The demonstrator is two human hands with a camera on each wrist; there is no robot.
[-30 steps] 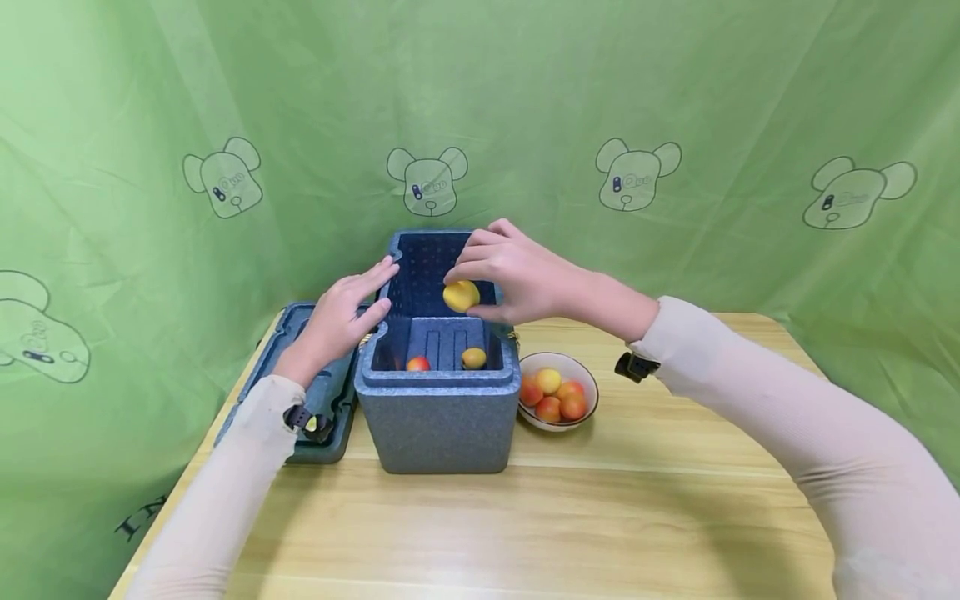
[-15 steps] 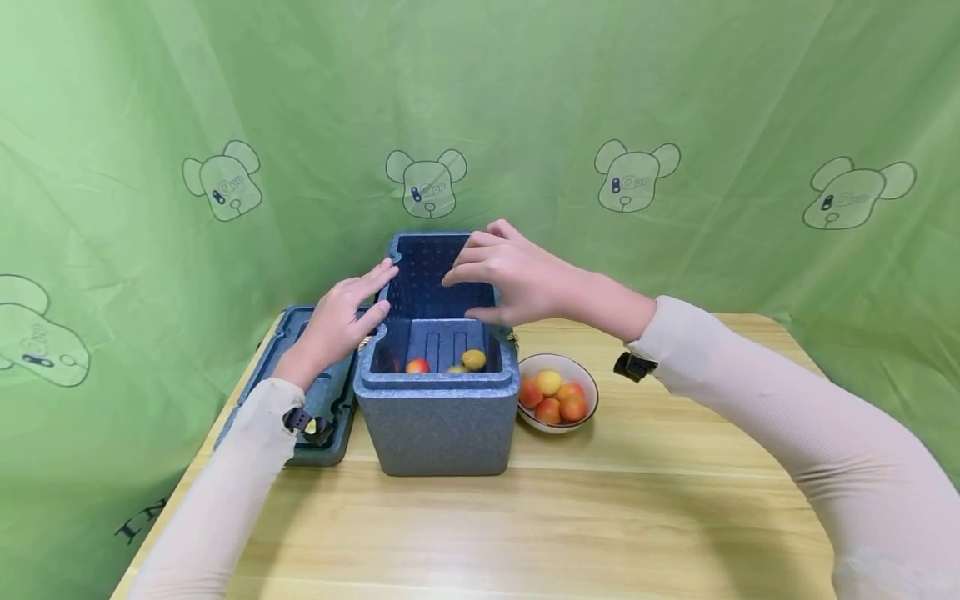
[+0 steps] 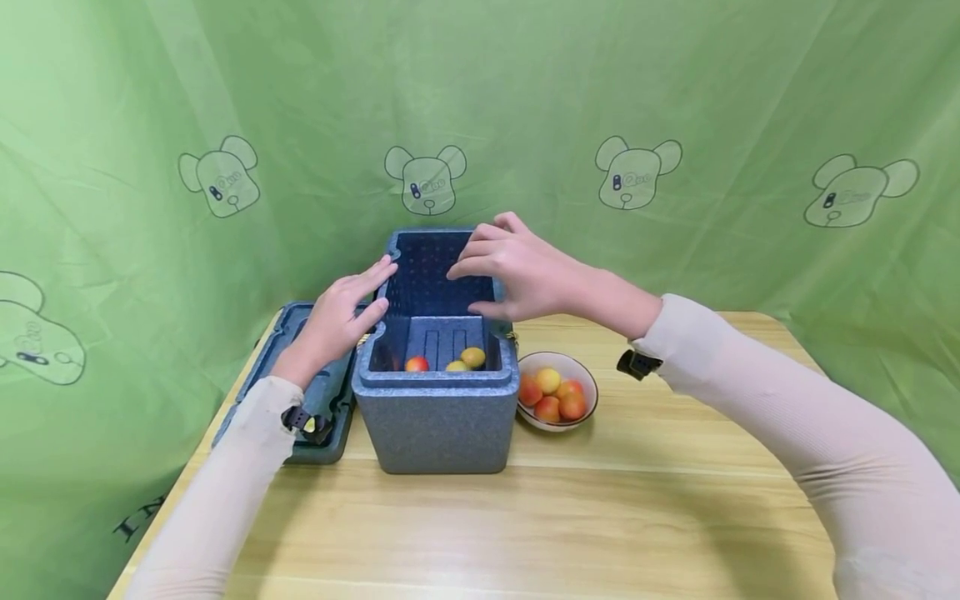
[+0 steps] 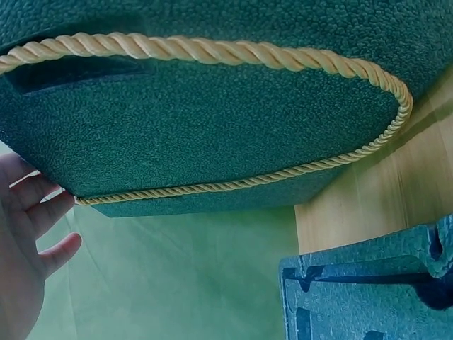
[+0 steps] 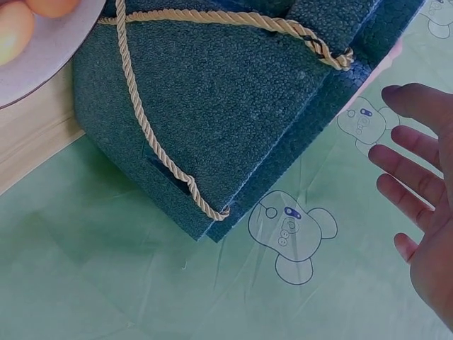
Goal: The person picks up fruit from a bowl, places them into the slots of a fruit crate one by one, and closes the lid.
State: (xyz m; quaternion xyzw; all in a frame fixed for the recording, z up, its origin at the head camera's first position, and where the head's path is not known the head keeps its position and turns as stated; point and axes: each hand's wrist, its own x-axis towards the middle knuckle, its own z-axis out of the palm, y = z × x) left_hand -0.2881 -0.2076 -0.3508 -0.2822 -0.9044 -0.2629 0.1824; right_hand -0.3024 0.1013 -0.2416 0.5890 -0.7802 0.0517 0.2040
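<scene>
A deep blue-grey foam box (image 3: pixel 442 425) stands without its lid on the table. Inside at the near end lie a red-orange fruit (image 3: pixel 417 364) and two yellow fruits (image 3: pixel 472 358), one partly hidden by the front wall. My left hand (image 3: pixel 345 312) rests straight fingers at the box's left rim. Over the right side of the opening, my right hand (image 3: pixel 517 267) hovers with thumb and fingers spread and nothing between them. The right wrist view shows that hand (image 5: pixel 417 163) apart from the box wall. Right of the box, a white bowl (image 3: pixel 589 408) holds several red-orange and yellow fruits.
The box's lid (image 3: pixel 322 450) lies on the table left of the box. Twisted gold rope handles (image 4: pixel 233 53) hang on the box's sides. Green cloth (image 3: pixel 525 100) with bear-head prints surrounds the wooden table (image 3: pixel 600 533).
My right hand has let go of a yellow fruit, which dropped into the box beside the other yellow one. The left hand has stayed at the rim.
</scene>
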